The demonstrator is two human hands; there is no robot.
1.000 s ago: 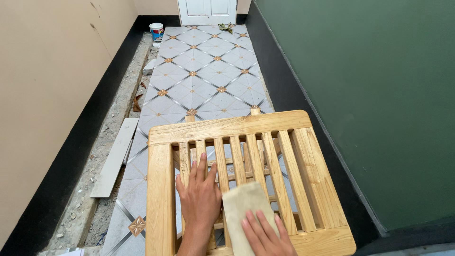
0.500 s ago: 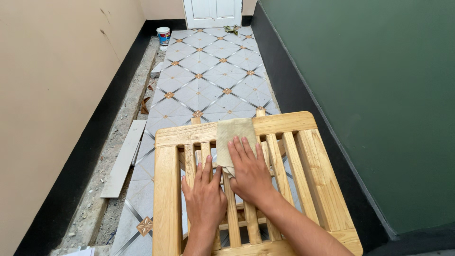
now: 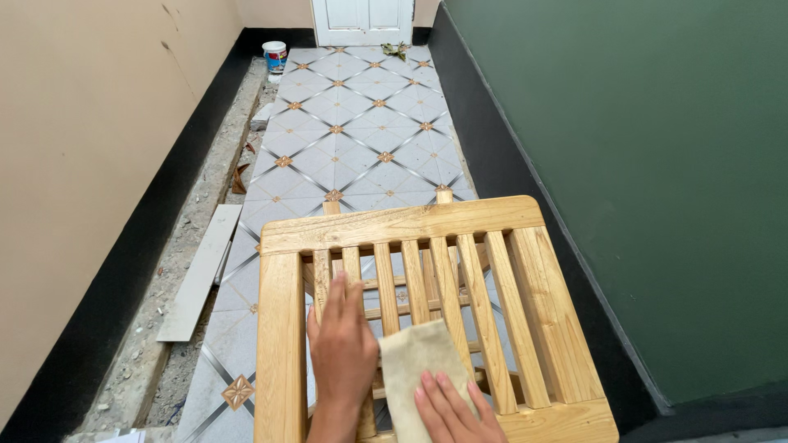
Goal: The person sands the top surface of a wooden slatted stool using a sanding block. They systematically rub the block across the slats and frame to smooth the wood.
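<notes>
1. While the left hand lies flat on the slats with its fingers straight and pressed close together, the right hand presses a tan sheet of sandpaper onto the wood, its fingers slightly spread on the sheet's lower part. Neither hand grips or pinches anything.

2. One sheet of sandpaper shows. It lies on the near middle of the slatted top, just beside the left hand and touching it at the thumb side.

3. One wooden slatted piece, light yellow-brown, fills the lower middle of the view. It has a thick frame and about seven narrow slats running away from the viewer. Its near edge is cut off by the bottom of the view.

4. Its right side stands near a green wall with a black base strip. Its left side is well apart from a beige wall, also with a black base.

5. Open tiled floor, grey with small orange diamond marks, runs from the far rail to one white door.

6. One pale plank lies along a strip of rubble on the left.

7. One small white bucket with a blue and red band stands near the door on the left; its label is too small to make out.

8. A small heap of dry leaves lies by the door.
</notes>
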